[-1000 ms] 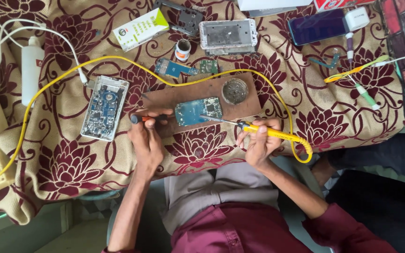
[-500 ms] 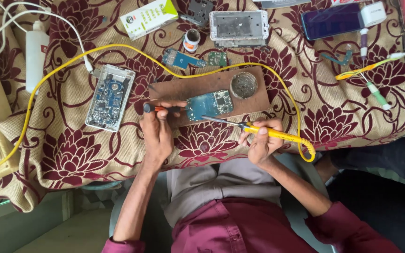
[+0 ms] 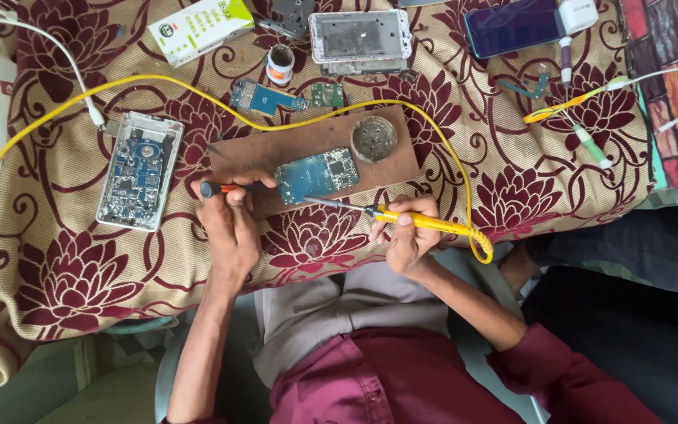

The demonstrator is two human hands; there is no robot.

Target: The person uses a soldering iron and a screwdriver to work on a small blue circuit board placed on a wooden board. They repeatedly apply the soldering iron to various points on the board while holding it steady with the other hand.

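Iron tip meets board from our right.
Our right hand (image 3: 406, 235) grips the yellow soldering iron (image 3: 402, 217), shaft pointing left at the circuit board (image 3: 317, 174); our left hand (image 3: 229, 216) pinches a screwdriver (image 3: 221, 188) beside it.

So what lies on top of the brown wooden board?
On the brown wooden board lie a blue-green circuit board and a round tin. The left hand covers its near edge.

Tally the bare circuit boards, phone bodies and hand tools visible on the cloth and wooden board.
Circuit boards: 3 (teal board, blue board, small green board)
Phone bodies: 3 (opened phone, empty frame, dark phone)
Hand tools: 2 (soldering iron, screwdriver)
Total: 8
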